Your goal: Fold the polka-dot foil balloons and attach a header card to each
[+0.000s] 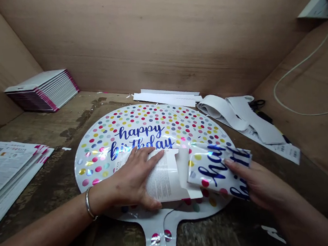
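Note:
Flat white foil balloons (140, 119) with coloured dots and "happy birthday" lettering lie stacked in the middle, their tails toward me. On top of them is a white printed packet (163, 180), its open flap end facing right. My left hand (137, 177) lies spread over the packet's left part, thumb at its lower edge. My right hand (259, 183) grips a folded foil balloon (213, 168) between thumb and fingers. The folded balloon's left edge is at the packet's open end.
Stacked packets (48, 91) stand at the back left, and more printed packets (8, 160) lie at the left edge. White strips (167, 97) and a label roll (228, 111) are behind the balloons, with black scissors (258, 104) beside the roll. A cable (283, 74) hangs at right.

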### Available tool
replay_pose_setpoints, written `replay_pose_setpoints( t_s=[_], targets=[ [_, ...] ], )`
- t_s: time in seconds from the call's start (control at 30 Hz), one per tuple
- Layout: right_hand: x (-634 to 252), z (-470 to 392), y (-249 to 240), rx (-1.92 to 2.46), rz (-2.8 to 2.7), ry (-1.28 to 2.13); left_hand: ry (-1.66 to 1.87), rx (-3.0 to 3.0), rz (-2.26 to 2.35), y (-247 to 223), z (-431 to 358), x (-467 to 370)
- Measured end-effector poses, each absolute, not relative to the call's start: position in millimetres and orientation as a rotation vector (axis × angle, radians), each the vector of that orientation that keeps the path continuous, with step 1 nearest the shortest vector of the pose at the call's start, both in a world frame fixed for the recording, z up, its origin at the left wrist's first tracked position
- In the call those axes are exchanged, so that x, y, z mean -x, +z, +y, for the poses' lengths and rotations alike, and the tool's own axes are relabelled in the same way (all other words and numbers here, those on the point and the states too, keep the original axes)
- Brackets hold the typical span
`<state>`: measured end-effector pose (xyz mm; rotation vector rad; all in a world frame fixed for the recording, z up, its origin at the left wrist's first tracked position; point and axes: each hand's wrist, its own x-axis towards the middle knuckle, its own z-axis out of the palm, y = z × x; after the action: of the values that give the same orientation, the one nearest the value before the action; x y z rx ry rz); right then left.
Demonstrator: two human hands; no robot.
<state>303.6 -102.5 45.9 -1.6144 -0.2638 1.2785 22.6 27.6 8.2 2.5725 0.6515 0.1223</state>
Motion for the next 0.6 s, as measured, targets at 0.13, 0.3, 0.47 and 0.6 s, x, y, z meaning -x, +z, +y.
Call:
replay_pose_setpoints(
  t_s=[0.13, 0.3, 0.47, 0.6],
  targets=[
    [-292, -102, 35, 1.707, -0.395, 1.367, 0.128, -2.587, 0.605, 8, 25, -26],
    [-262, -90, 32, 1.683, -0.546, 1.412, 0.126, -2.618, 0.544, 9, 21, -35],
    [-270, -92, 30, 1.628, -0.720, 1.432, 0.140, -2.642, 0.563, 1, 25, -26],
    [-259, -89, 22, 1.842, -0.958, 1.432, 0.139, -2.640, 0.488, 1, 23, -29]
  ],
)
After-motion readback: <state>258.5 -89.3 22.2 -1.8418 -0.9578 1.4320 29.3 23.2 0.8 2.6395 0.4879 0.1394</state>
